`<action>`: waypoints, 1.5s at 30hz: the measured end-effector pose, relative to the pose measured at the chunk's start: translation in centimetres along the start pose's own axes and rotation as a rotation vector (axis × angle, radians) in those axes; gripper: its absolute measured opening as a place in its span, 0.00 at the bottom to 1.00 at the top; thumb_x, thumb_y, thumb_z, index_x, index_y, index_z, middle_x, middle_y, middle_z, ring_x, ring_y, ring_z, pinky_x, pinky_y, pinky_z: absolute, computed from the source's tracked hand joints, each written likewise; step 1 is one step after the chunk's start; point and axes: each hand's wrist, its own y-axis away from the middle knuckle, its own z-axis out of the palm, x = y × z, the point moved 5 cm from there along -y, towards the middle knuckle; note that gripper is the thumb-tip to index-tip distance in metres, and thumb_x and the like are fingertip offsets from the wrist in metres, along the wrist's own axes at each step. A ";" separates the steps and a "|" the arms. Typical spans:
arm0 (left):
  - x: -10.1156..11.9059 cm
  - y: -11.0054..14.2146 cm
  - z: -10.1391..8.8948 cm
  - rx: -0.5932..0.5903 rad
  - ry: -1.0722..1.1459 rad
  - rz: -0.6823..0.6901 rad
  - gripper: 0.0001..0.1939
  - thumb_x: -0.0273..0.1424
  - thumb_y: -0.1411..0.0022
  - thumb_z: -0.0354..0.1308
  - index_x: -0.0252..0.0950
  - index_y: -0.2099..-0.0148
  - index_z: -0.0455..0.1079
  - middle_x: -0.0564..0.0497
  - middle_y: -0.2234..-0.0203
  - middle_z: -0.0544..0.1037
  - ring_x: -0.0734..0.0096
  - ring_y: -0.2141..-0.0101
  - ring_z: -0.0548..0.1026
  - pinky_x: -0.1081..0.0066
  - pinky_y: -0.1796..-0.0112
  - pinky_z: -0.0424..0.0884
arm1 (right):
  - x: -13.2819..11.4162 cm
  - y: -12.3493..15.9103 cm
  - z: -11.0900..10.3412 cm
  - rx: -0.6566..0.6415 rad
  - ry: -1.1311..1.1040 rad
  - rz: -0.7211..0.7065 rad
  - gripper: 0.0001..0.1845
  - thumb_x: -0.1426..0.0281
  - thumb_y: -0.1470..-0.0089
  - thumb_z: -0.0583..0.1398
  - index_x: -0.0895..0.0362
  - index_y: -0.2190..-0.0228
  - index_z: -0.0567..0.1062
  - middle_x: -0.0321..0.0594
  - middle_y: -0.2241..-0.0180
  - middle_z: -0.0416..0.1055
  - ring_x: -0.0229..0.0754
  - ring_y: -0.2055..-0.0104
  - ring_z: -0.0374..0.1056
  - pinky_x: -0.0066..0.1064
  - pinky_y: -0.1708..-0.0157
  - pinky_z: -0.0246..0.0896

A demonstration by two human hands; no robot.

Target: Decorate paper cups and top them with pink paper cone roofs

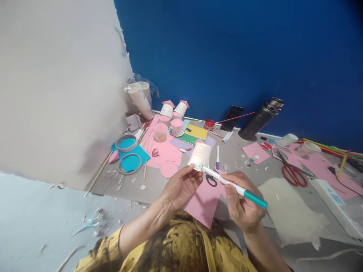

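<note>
My left hand [181,185] grips an upturned white paper cup [200,153] by its lower rim, thumb on the outside. A small window-like drawing and green marks near the rim show on the cup's side. In my right hand [245,200] is a white marker [227,182] with a teal end, its tip touching or very close to the green marks. Below the cup lie pink paper [208,209] and black-handled scissors [211,180], partly hidden by the marker and my hands.
Upturned cups with pink paper roofs [177,127] stand at the back, near stacked paper cups [139,100]. Tape rolls [129,163] lie left on blue paper. A dark flask [259,119], a phone [231,117] and red-handled scissors [294,176] are on the right.
</note>
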 end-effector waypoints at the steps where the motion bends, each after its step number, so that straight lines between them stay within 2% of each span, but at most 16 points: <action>1: 0.0 0.1 0.0 0.003 -0.007 0.007 0.11 0.21 0.31 0.57 0.28 0.68 0.74 0.44 0.76 0.79 0.68 0.72 0.80 0.69 0.65 0.80 | 0.0 0.0 0.0 -0.004 0.013 -0.006 0.16 0.82 0.40 0.59 0.58 0.51 0.76 0.46 0.64 0.77 0.46 0.62 0.74 0.38 0.63 0.70; 7: -0.1 0.1 -0.2 0.018 -0.020 0.028 0.10 0.20 0.33 0.58 0.29 0.69 0.75 0.45 0.76 0.80 0.70 0.74 0.79 0.69 0.67 0.79 | -0.1 0.1 0.0 -0.026 0.000 -0.005 0.15 0.81 0.39 0.59 0.57 0.52 0.75 0.44 0.65 0.77 0.44 0.64 0.73 0.37 0.66 0.70; 11: -0.2 0.0 -0.4 -0.016 -0.052 0.052 0.07 0.21 0.35 0.61 0.28 0.68 0.76 0.43 0.74 0.80 0.68 0.71 0.80 0.69 0.64 0.80 | -0.1 0.0 -0.2 0.011 0.029 0.005 0.15 0.80 0.39 0.59 0.56 0.52 0.76 0.44 0.65 0.78 0.46 0.63 0.74 0.38 0.64 0.71; 18: -0.3 0.1 -0.6 -0.060 -0.123 0.104 0.01 0.21 0.39 0.66 0.27 0.64 0.78 0.44 0.72 0.81 0.69 0.70 0.80 0.70 0.64 0.80 | -0.4 -0.3 0.1 -0.012 0.073 -0.025 0.13 0.79 0.38 0.59 0.56 0.53 0.75 0.45 0.65 0.78 0.47 0.63 0.75 0.39 0.65 0.72; 26: -0.4 -0.2 -0.9 -0.062 -0.121 0.105 0.03 0.22 0.40 0.68 0.28 0.66 0.77 0.45 0.73 0.80 0.69 0.69 0.80 0.69 0.63 0.79 | 0.0 0.0 -0.3 0.040 0.042 0.000 0.13 0.77 0.37 0.59 0.55 0.52 0.76 0.44 0.66 0.78 0.47 0.65 0.74 0.39 0.67 0.71; 29: -0.3 -0.3 -1.0 -0.065 -0.136 0.113 0.06 0.25 0.44 0.71 0.29 0.65 0.78 0.45 0.72 0.80 0.69 0.69 0.79 0.71 0.65 0.77 | 0.5 0.1 -0.7 0.064 0.052 0.030 0.12 0.76 0.36 0.59 0.54 0.53 0.77 0.43 0.67 0.78 0.47 0.66 0.75 0.39 0.68 0.72; 32: 0.2 -0.2 -1.1 -0.089 -0.258 0.206 0.10 0.29 0.48 0.75 0.29 0.67 0.79 0.46 0.73 0.80 0.72 0.71 0.76 0.74 0.69 0.73 | 1.3 0.6 -1.5 0.117 0.110 0.078 0.09 0.73 0.35 0.60 0.54 0.56 0.79 0.43 0.67 0.79 0.46 0.67 0.76 0.37 0.69 0.72; 35: 1.2 0.1 -0.9 -0.113 -0.484 0.408 0.13 0.34 0.49 0.76 0.30 0.73 0.79 0.48 0.78 0.78 0.75 0.73 0.72 0.76 0.69 0.69 | 2.3 1.5 -2.5 0.184 0.183 0.169 0.07 0.71 0.34 0.60 0.55 0.59 0.80 0.41 0.69 0.79 0.43 0.72 0.76 0.33 0.73 0.71; 37: 1.5 0.2 -0.7 -0.117 -0.573 0.495 0.13 0.35 0.48 0.76 0.31 0.75 0.79 0.49 0.79 0.77 0.76 0.74 0.71 0.76 0.69 0.68 | 2.7 2.0 -3.2 0.237 0.208 0.236 0.08 0.69 0.34 0.61 0.55 0.60 0.81 0.40 0.71 0.79 0.41 0.75 0.75 0.30 0.77 0.69; 41: 0.9 -0.2 -0.6 -0.133 -0.483 0.411 0.14 0.35 0.54 0.78 0.31 0.74 0.79 0.48 0.79 0.78 0.74 0.75 0.73 0.74 0.68 0.70 | 2.5 2.2 -3.6 0.310 0.208 0.266 0.10 0.65 0.34 0.62 0.56 0.63 0.82 0.41 0.71 0.79 0.40 0.78 0.74 0.29 0.80 0.69; 45: 0.4 -0.5 -0.9 -0.142 -0.427 0.322 0.16 0.34 0.57 0.80 0.31 0.73 0.77 0.48 0.78 0.79 0.75 0.76 0.74 0.74 0.69 0.71 | 2.4 2.1 -3.5 0.392 0.124 0.337 0.10 0.65 0.35 0.63 0.59 0.58 0.81 0.41 0.72 0.79 0.41 0.78 0.74 0.30 0.80 0.70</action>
